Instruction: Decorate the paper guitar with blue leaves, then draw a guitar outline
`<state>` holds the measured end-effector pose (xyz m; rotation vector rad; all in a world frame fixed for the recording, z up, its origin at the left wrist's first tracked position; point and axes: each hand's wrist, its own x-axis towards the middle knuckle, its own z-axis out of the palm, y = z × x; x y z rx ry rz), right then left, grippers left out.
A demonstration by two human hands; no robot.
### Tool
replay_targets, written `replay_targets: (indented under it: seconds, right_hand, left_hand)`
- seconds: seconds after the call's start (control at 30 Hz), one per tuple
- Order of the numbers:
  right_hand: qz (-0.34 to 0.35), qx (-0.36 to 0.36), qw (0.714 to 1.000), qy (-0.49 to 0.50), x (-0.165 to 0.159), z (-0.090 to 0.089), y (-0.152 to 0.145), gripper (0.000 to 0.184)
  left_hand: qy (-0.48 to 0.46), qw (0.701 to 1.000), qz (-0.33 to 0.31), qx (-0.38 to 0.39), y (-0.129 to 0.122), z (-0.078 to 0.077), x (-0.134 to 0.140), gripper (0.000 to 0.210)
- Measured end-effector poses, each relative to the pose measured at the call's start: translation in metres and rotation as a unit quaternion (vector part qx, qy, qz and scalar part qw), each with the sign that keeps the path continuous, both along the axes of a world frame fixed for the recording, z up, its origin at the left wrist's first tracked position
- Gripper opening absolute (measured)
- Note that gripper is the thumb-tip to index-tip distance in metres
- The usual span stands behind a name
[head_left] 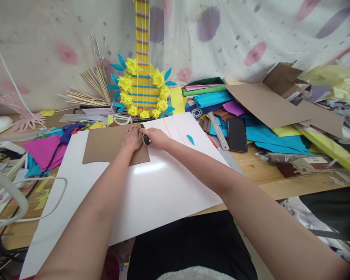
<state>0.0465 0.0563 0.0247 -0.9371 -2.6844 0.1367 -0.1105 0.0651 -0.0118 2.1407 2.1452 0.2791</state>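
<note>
A piece of brown cardboard (105, 146) lies on a large white board (160, 186) that covers the middle of the table. My left hand (132, 138) rests on the cardboard near its right side, fingers stretched forward and pressed down flat. Just beside it, my right hand (156, 139) is closed around a black craft knife (146, 139) at the cardboard's right edge. The tip of the blade is too small to make out. To the right of my right hand, a small blue paper leaf (190, 139) lies on the white board.
A yellow paper guitar (146, 87) with yellow flowers stands behind the board. Wooden sticks (90, 91) are at the back left. On the right are a metal ruler (218, 131), a phone (237, 135), blue paper and cardboard sheets (268, 105). White cables (26, 202) hang at the left.
</note>
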Motion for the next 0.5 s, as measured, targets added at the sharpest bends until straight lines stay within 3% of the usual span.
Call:
replay_targets:
  seconds: [0.5]
  right_hand:
    - [0.019,-0.006,1.000,-0.003,0.018,-0.006,-0.023,0.043]
  left_hand:
    - [-0.001,1.000,0.007,0.008,0.000,0.000,0.001,0.052]
